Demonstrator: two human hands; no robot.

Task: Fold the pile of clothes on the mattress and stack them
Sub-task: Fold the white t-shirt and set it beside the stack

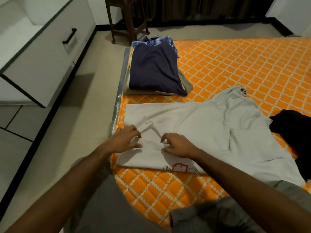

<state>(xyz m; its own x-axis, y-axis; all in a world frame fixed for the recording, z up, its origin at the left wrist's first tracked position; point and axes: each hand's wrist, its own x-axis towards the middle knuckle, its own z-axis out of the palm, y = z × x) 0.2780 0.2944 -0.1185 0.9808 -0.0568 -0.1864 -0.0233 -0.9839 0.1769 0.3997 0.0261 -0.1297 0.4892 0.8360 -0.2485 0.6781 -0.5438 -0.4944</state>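
Resting on a white shirt (193,130), both hands work side by side near the front left corner of the orange mattress (235,64). The left hand (125,140) has its fingers (136,132) curled, with the tips pinching a small fold of the white cloth. The right hand (178,145) sits just to its right, fingers bent in the same way, tips gathering the cloth into a ridge between the two hands. Creases radiate from the pinched spots toward the far side of the shirt.

The shirt lies partly folded. Its left portion, under and just beyond the fingers, forms a flat rectangle with a straight near edge, where a red and black print (180,168) shows. To the right of the right hand the cloth spreads out loose and wrinkled, ending in a peak with a small dark print.

Beyond the fingers, at the far left edge of the mattress, stands a stack of folded clothes (154,71): a navy item on top, a blue checked item behind it, beige layers beneath. A black garment (292,132) lies well to the right of the right hand, touching the loose edge of the white shirt.

Left of the left hand is tiled floor (80,123), then a white cabinet (42,56) with a black handle. A dark wooden stool (127,19) stands on the floor beyond the stack.
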